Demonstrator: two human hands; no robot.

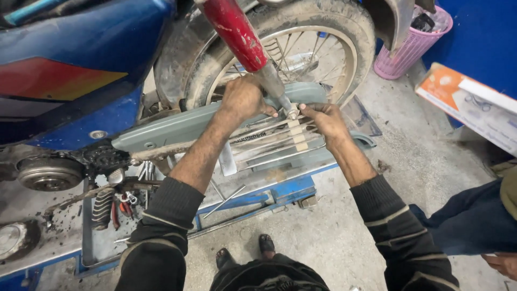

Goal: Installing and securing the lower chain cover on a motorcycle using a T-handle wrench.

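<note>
Down at the rear wheel (pixel 280 48) of the blue motorbike (pixel 81 59), the red shock absorber (pixel 239 35) ran to a dusty grey metal lower end, dirty and scuffed. The left hand (pixel 242 99) was curled tight around that lower end. The right hand (pixel 323 118) pinched the small bolt (pixel 292 113) at its foot, just above the grey chain cover (pixel 177 126).

A single head-worn camera looks steeply down and forward from above the person's own arms, close to the work. It faces the motorcycle's rear wheel (pixel 280 48) on the blue lift stand (pixel 280 191), with the concrete floor (pixel 334 237) and the wearer's feet at the bottom edge.
</note>
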